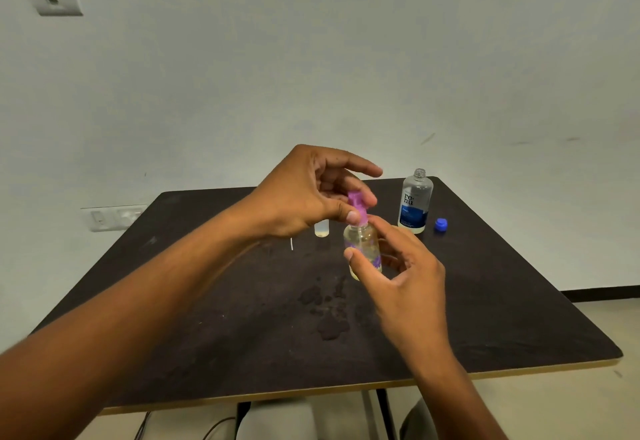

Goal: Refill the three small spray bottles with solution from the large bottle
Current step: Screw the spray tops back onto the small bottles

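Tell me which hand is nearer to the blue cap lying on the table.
Right. The right hand holds the small spray bottle just left of the blue cap; the left hand pinches the purple sprayer top, farther left.

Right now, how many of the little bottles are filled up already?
I cannot count finished ones. The large bottle stands open, its blue cap off beside it. In hand: the left hand pinches the purple sprayer top on a small spray bottle holding yellowish liquid, gripped by the right hand. Another small clear bottle waits behind, nearly empty. I see no third bottle.
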A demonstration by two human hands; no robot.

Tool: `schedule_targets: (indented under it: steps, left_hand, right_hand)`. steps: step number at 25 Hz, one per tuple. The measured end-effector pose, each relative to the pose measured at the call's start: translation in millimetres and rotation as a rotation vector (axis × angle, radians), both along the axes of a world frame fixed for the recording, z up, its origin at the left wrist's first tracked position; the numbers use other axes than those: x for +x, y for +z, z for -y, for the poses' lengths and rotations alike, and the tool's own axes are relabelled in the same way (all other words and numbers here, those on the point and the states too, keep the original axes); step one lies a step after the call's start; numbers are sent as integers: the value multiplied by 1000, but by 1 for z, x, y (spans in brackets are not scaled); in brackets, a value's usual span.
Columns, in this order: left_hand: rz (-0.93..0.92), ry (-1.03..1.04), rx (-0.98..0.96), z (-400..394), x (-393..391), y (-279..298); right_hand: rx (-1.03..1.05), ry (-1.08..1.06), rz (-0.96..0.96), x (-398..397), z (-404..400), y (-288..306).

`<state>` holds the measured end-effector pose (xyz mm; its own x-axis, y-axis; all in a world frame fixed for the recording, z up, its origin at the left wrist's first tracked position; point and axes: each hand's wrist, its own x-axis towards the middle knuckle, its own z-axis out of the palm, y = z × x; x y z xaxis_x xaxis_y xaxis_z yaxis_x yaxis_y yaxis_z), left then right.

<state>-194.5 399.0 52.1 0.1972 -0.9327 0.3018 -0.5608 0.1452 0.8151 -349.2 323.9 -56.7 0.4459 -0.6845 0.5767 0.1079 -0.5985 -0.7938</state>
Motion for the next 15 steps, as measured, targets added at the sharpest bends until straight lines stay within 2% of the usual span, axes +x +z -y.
schedule_targets:
  steps: [2, 5, 7, 10, 13, 15]
  left_hand:
    - [-49, -39, 1, -3, 3, 3]
    - [-60, 160, -134, 0, -1, -2]
    - [-89, 207, -175, 2, -6, -8]
    - [-110, 118, -124, 1, -3, -7]
    - [-218, -26, -73, -3, 0, -2]
    - [-268, 51, -128, -1, -5, -4]
  right_hand:
    - [12, 3, 7, 1, 1, 1]
    - [20, 1, 13, 1, 1, 3]
    - [13, 7, 19, 2, -1, 4]
    - [16, 18, 18, 1, -2, 6]
    - [36, 26, 24, 0, -1, 7]
    - [40, 33, 30, 0, -1, 8]
